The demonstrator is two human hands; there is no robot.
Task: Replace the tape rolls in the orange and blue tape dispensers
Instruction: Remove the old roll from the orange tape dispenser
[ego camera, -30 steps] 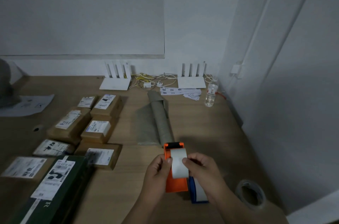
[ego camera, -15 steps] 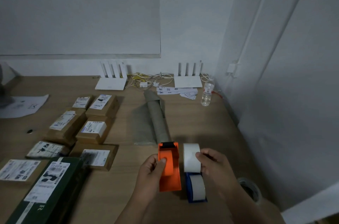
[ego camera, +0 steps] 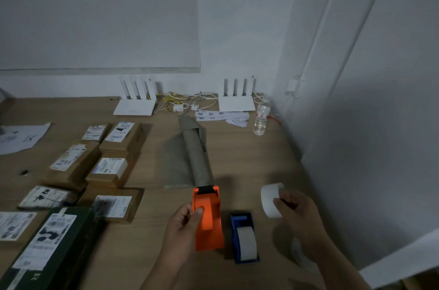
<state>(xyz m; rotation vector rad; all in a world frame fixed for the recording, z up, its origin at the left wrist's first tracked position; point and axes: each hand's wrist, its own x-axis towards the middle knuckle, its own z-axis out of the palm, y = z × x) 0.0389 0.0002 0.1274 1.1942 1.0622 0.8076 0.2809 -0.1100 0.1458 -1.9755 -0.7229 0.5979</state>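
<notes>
The orange tape dispenser (ego camera: 209,217) stands on the wooden table (ego camera: 237,161), with no roll showing in it. My left hand (ego camera: 184,223) grips its left side, thumb on its face. Just right of it sits the blue tape dispenser (ego camera: 244,237) with a white roll inside. My right hand (ego camera: 297,213) holds a white tape roll (ego camera: 270,199) out to the right, apart from both dispensers. Another tape roll lies on the table under my right forearm, mostly hidden.
A grey paper roll (ego camera: 198,159) lies just beyond the orange dispenser. Several labelled cardboard boxes (ego camera: 109,168) and a dark green box (ego camera: 50,244) fill the left. Two white routers (ego camera: 135,107), cables and a water bottle (ego camera: 261,118) stand at the back. The wall (ego camera: 356,147) is close on the right.
My right hand has lifted the white roll out of the orange dispenser and carried it to the right. My left hand kept hold of the orange dispenser.
</notes>
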